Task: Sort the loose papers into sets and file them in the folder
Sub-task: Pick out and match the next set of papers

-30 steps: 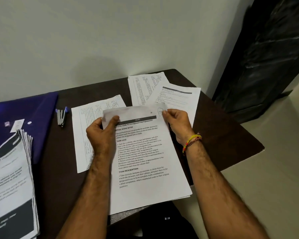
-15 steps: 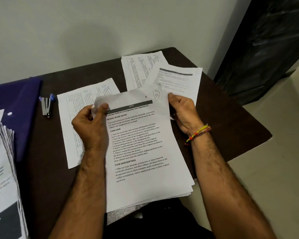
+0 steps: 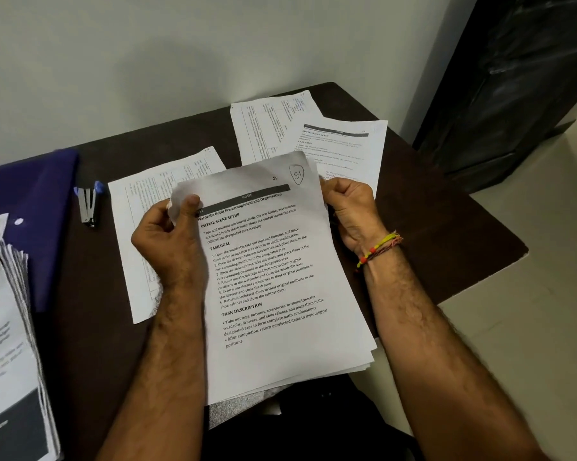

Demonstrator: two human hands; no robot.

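Dark brown desk [image 3: 446,247] against a plain pale wall. Both hands hold a small set of papers [image 3: 280,277] above the desk's near edge. The left hand [image 3: 170,241] pinches the curled top-left corner, thumb on top; the right hand [image 3: 353,211] grips the right edge, fingers curled behind. The top page reads "Wardrobe Outfit Pre-arrangement and Organization", "INITIAL SCENE SETUP", "TASK GOAL", "TASK DESCRIPTION", with a handwritten circled "S1". Loose sheets [image 3: 313,134] lie beyond it. A purple folder [image 3: 30,194], a stapler [image 3: 89,204] and a thick paper stack [image 3: 10,344] sit at left.
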